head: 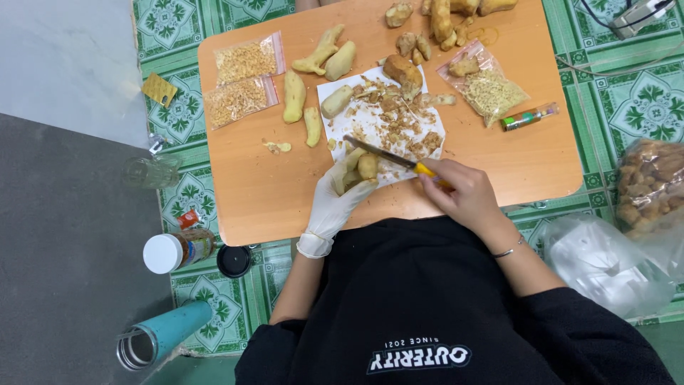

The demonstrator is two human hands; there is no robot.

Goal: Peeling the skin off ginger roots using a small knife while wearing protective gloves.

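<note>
Fingers point(356, 187) of our gloved left hand point(340, 196) wrap a ginger piece point(368, 166), while our bare right hand point(462, 194) grips a yellow-handled knife point(388, 156) whose blade touches it. Both sit over the white paper point(370, 121) strewn with peelings, on the orange surface point(263, 185) near three clear bags point(246, 60).

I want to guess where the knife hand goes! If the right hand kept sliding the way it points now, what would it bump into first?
Probably the piece of ginger held by the gloved left hand. The right hand points its knife left across the paper, and the blade already seems to touch it.
</note>
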